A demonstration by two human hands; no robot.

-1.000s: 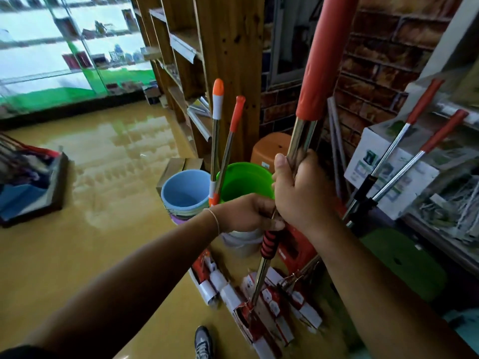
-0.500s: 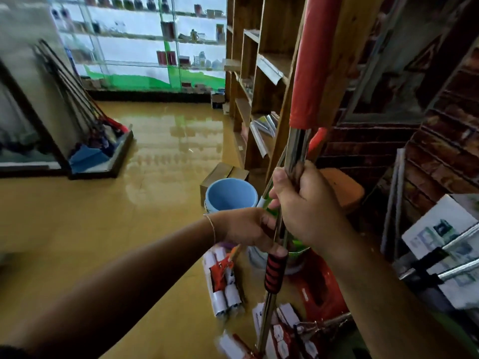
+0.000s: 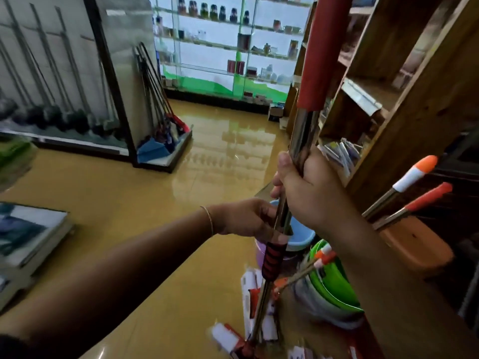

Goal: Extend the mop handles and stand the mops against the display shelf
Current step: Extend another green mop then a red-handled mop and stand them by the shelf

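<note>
A glossy yellow floor point(image 3: 124, 193) fills most of the view. On the right stands a tall wooden display shelf point(image 3: 404, 104), and at the far end a glass cabinet point(image 3: 223, 47) holds rows of jars and cups. On the left, a dark-framed rack point(image 3: 114, 81) has several long-handled mops leaning in it.

Upright in the middle, just in front of the wooden shelf, is the mop handle point(image 3: 303, 136) in the person's grip: a shiny metal tube with a red sleeve at the top and a ribbed black-and-red collar point(image 3: 273, 260) lower down. Its foot reaches the floor among blurred white and red packets point(image 3: 248, 283).

The right hand point(image 3: 308, 187) is clenched round the metal tube above the collar. The left hand point(image 3: 248, 218) grasps the tube just below it, right above the collar, fingers curled about the pole.

Behind the hands sit a blue bucket point(image 3: 300, 237) and a green bucket point(image 3: 334, 283). Two more handles with orange tips point(image 3: 414, 185) lean near an orange stool point(image 3: 420, 244) at the right.
</note>
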